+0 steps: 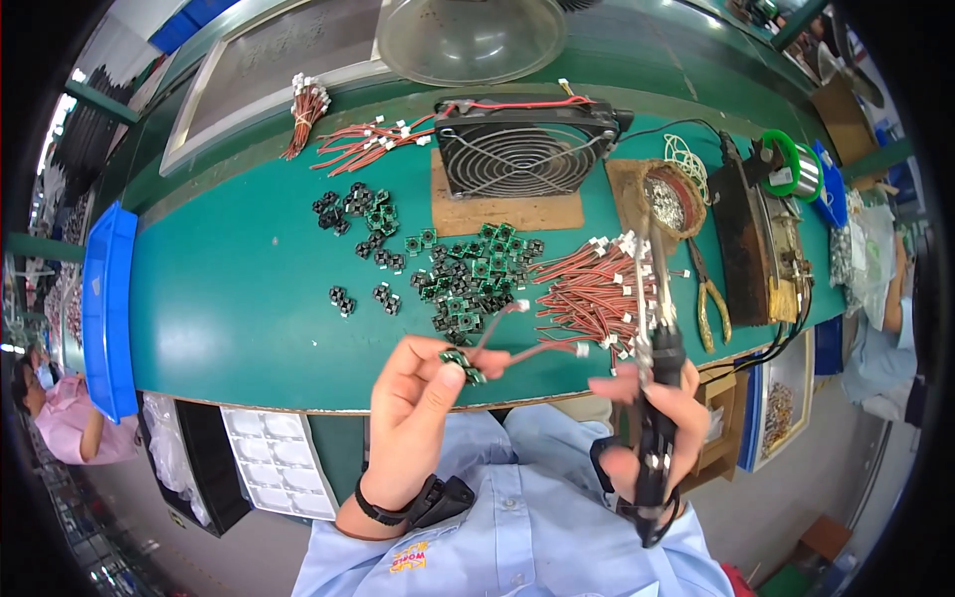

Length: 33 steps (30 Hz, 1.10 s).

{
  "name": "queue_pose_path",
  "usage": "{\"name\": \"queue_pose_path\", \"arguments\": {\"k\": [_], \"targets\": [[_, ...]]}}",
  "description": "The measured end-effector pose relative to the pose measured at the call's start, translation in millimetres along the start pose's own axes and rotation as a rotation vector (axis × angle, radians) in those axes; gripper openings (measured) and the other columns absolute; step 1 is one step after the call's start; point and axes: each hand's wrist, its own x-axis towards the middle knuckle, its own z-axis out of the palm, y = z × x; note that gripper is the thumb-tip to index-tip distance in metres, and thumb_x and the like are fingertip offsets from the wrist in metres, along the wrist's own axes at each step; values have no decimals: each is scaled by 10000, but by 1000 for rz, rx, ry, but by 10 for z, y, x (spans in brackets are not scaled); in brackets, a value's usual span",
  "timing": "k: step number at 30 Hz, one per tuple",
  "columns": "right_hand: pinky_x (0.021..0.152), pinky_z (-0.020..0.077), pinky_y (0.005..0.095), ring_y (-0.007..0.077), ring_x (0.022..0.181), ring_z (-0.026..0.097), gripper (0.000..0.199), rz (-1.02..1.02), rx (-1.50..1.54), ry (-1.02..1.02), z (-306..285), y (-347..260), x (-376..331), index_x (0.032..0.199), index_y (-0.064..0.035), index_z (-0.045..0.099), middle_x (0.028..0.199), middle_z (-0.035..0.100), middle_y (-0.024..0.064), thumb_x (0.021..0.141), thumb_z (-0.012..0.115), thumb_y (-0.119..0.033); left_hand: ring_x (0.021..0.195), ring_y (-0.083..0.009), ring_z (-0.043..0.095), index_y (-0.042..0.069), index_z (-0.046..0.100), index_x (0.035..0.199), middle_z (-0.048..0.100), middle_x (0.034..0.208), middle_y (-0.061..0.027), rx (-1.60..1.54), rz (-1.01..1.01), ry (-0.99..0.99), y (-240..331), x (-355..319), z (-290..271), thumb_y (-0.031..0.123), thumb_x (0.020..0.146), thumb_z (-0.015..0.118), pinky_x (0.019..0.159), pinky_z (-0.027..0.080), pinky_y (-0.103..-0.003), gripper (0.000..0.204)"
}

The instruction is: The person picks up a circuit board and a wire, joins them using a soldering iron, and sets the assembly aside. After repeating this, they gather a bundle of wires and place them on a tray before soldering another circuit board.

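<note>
My left hand [418, 408] pinches a small green circuit board [460, 362] with a short red wire lead [527, 348] ending in a white connector. In my right hand [652, 418] I grip a black-handled soldering iron [652, 328], its metal tip pointing up and away over the bench. The iron's tip lies to the right of the wire lead, apart from it. Just beyond my hands are a heap of small green and black boards [468, 274] and a pile of red wire leads [592, 294] on the green bench [239, 298].
A small black fan [522, 144] stands on a brown board at the back. Right of it are a tip-cleaner pot [671, 199], yellow-handled pliers [708, 298], a soldering station [761, 239] and a solder spool [791, 164]. More red wire bundles [348, 134] lie at back left; a blue bin [107, 308] hangs left.
</note>
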Motion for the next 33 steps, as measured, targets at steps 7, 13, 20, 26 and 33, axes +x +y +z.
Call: {"name": "queue_pose_path", "arguments": {"k": [7,13,20,26,33], "targets": [[885,313,449,227,798,592,683,-15,-11,-76,-138,-44,-319,1175,-104,451,689,624,57,693,734,-496,955,-225,596,38,466,962,630,1000,-186,-84,64,140,31,72,12,144,928,498,875,438,-351,116],[895,283,402,159,739,617,485,-54,13,-216,-47,-153,-238,1042,-168,584,698,620,-14,618,791,-281,991,-223,599,19,448,969,625,1033,-201,-17,138,106,-19,72,-36,104,925,502,889,441,-333,110],[894,293,368,133,751,626,447,-40,42,-222,-41,-171,-196,993,-178,624,721,621,-26,586,807,-210,1030,-241,588,3,433,988,618,1051,-211,35,181,97,-22,33,-17,44,919,493,910,433,-333,100],[895,294,366,135,751,628,436,-26,40,-227,-50,-164,-209,987,-175,628,720,620,-28,589,803,-209,1039,-240,583,-3,431,988,617,1053,-210,35,181,91,-23,34,-12,26,919,483,910,432,-330,91],[884,294,408,158,697,622,411,-62,-11,-231,-44,-137,-222,1005,-169,592,629,605,-23,650,767,-283,1007,-205,592,-8,436,971,620,1050,-206,121,177,107,-7,38,1,17,914,485,891,436,-305,79]]}}
